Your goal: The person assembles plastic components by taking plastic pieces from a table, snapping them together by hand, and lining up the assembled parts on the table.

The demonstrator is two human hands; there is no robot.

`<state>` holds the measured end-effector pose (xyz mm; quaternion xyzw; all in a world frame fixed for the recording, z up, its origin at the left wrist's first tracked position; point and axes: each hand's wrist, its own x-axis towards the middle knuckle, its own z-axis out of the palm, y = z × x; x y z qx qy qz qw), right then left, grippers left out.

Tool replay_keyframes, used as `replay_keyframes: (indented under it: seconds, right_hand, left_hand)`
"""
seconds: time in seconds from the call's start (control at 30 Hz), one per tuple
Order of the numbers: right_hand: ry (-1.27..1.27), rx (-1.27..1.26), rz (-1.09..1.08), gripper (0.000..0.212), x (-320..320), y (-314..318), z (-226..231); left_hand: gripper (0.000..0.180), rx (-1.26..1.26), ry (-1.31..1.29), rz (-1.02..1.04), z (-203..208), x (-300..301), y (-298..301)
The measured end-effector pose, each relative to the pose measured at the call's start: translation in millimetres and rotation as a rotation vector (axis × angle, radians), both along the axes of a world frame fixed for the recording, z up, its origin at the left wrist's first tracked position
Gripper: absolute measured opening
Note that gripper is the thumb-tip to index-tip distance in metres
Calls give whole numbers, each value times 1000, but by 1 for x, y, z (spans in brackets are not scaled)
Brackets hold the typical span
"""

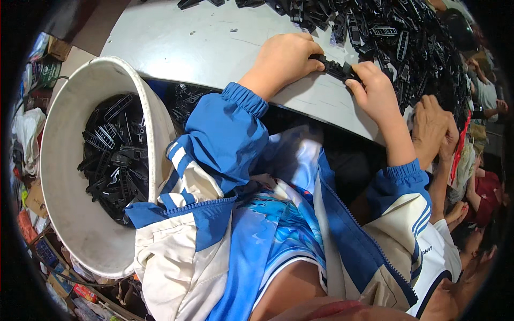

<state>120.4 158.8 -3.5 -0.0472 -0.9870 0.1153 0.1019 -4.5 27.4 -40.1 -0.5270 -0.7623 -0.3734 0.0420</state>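
Over the pale table, my left hand (284, 60) and my right hand (375, 92) grip opposite ends of one slim black plastic part (334, 69). The fingers of both hands are closed on it, and its ends are partly hidden by them. It lies roughly crosswise, just above or on the tabletop; I cannot tell which. Just beyond my right hand spreads a heap of similar black plastic parts (401, 45), some with ladder-like slots.
A big white bucket (53, 176) at my left holds many black parts (119, 155). The table (176, 40) has a front edge near my forearms. Another person's hands (431, 127) are close by on the right. More black parts (184, 101) lie below the table edge.
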Motion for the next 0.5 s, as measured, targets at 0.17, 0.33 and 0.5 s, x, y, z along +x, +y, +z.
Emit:
replay_keyframes:
  seconds: [0.17, 0.33, 0.5]
  right_hand:
    - [133, -83, 84, 19, -8, 5, -22]
    - [81, -92, 116, 21, -21, -9, -2]
    - [201, -802, 142, 25, -60, -83, 85]
  left_hand:
    - [20, 4, 22, 18, -4, -1, 1]
    - [20, -10, 61, 19, -4, -1, 2]
    - [19, 1036, -1252, 100, 11, 17, -46]
